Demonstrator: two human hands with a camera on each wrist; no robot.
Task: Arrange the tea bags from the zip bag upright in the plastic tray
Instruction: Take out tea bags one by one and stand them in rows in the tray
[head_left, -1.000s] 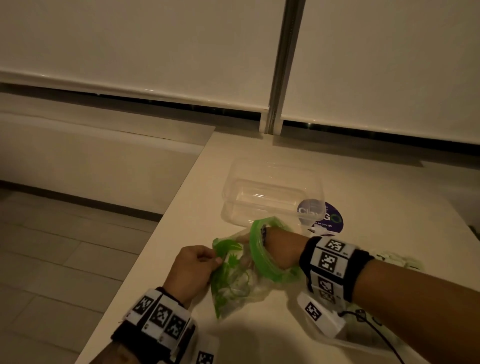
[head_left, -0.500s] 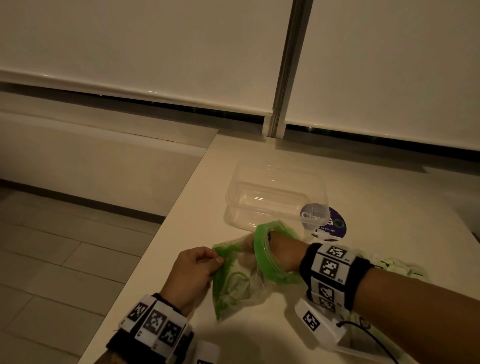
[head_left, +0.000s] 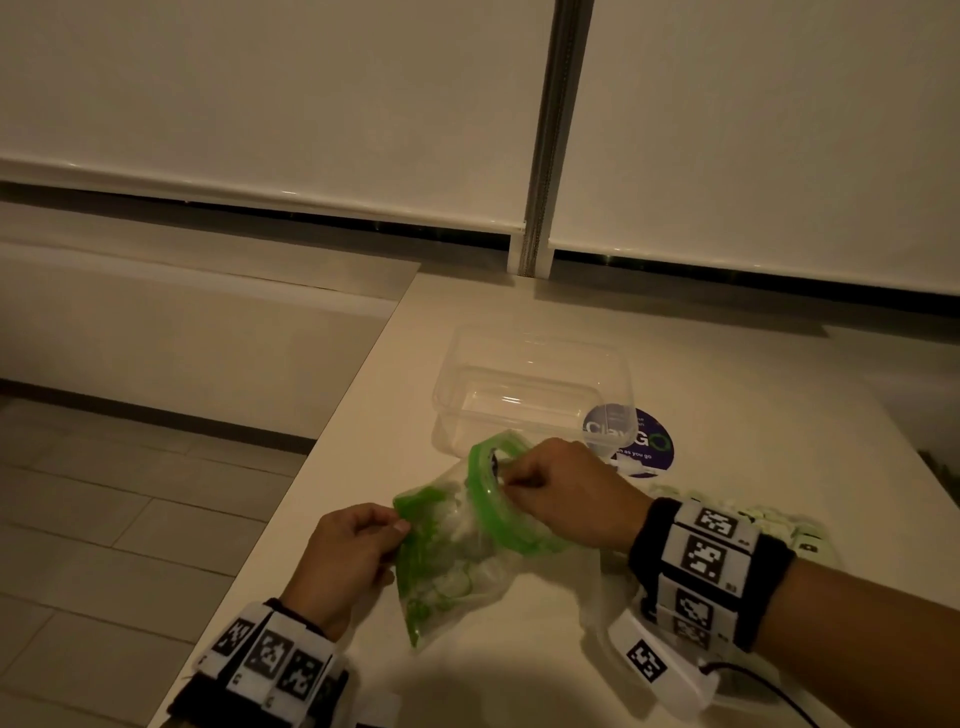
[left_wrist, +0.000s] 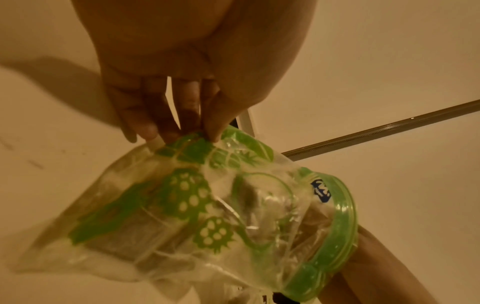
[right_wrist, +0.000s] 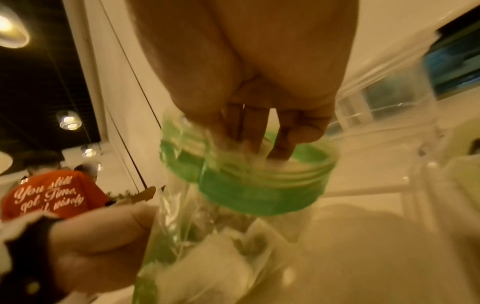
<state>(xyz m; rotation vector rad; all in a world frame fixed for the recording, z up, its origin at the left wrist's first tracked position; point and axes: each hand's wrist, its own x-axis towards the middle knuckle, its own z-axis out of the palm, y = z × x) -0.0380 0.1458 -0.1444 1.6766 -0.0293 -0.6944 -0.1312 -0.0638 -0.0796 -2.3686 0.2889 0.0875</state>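
Observation:
The clear zip bag with green print and a green zip rim lies on the table in front of the clear plastic tray. My left hand pinches the bag's closed end; in the left wrist view its fingertips nip the printed plastic. My right hand has its fingertips just inside the bag's mouth, curled on a pale tea bag. More tea bags show through the plastic. I see nothing in the tray.
A round purple sticker lies on the table beside the tray's right corner. Pale green-white things sit behind my right wrist. The table's left edge drops to a tiled floor. A person in a red shirt is far off.
My right hand has drawn back from wrist-deep in the bag to fingertips at its mouth. The left hand keeps its pinch on the bag's end.

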